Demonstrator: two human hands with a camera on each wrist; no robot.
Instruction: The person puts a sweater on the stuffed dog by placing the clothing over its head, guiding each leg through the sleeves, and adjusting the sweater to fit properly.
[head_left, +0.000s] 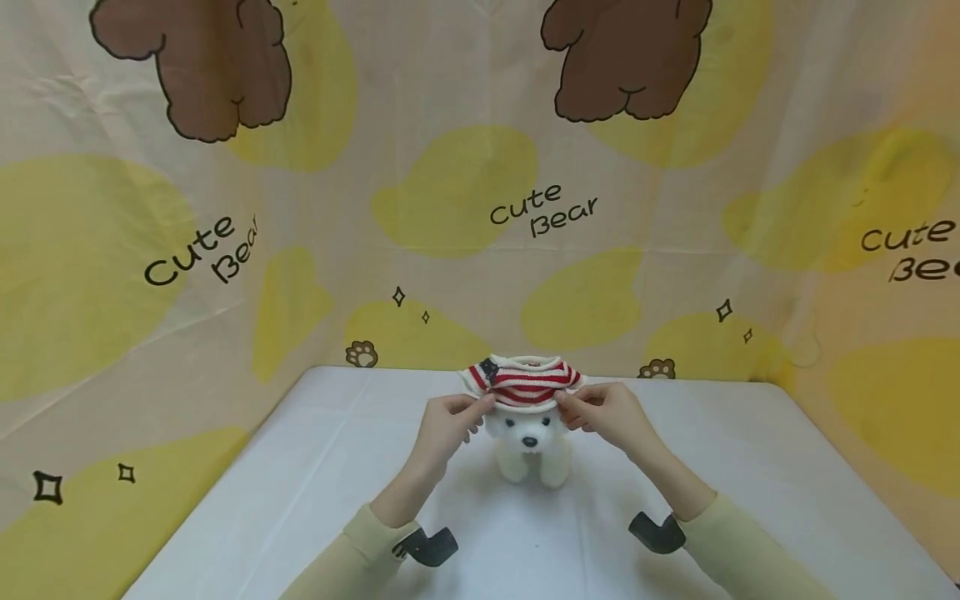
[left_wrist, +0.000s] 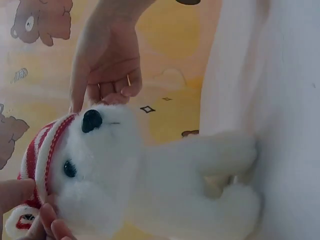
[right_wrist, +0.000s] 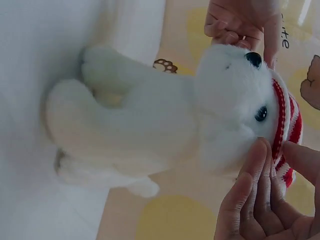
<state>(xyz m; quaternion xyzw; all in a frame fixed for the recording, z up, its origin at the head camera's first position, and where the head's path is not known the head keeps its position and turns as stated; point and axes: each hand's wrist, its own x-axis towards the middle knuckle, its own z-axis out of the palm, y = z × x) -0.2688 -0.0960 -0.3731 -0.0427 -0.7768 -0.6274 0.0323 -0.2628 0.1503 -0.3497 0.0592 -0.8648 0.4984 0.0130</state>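
A white plush dog (head_left: 531,437) stands on the table, facing the camera, with black eyes and a black nose. Over the top of its head sits a small red-and-white striped knitted sweater (head_left: 525,383), its white hem just above the eyes. My left hand (head_left: 453,425) pinches the hem on the left side between thumb and fingers. On the opposite side, my right hand (head_left: 606,417) pinches the same hem. In the right wrist view the right fingertips (right_wrist: 260,150) lie against the dog's head beside the hem. The sweater covers the dog's ears.
The white table (head_left: 337,483) reaches back to a cloth backdrop (head_left: 450,275) printed with bears, yellow patches and lettering. Black curved mounts (head_left: 431,547) sit at both wrists, above the table's front part.
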